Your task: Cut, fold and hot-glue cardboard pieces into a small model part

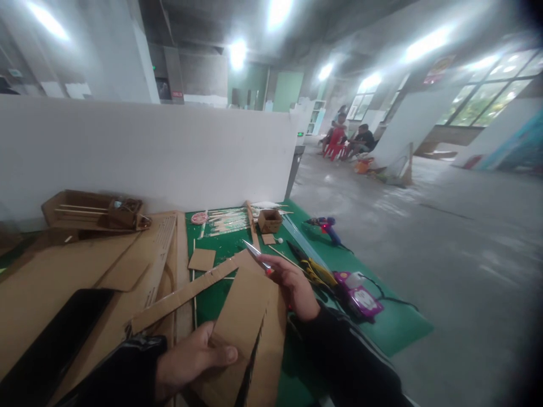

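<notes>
My left hand [193, 359] grips a piece of brown cardboard [240, 305] by its left side, thumb on top. A dark slit with ragged edges runs along that piece, and more cardboard lies beneath its right side. Closed around a pair of scissors is my right hand [297, 285], just above the cardboard's upper right corner. The scissors' silver blades [253, 249] point up and left; their handles are mostly hidden by my fingers. Near the blades lie a long cardboard strip [189, 294] and a small cardboard square [201, 259].
To the right on the green mat [392, 325] are yellow-handled pliers [320, 272], a purple box with a cord [360, 297] and a blue glue gun [331, 230]. A small cardboard box [270, 221] stands behind. Cardboard sheets [38, 294] cover the left; a white partition [148, 152] rises behind.
</notes>
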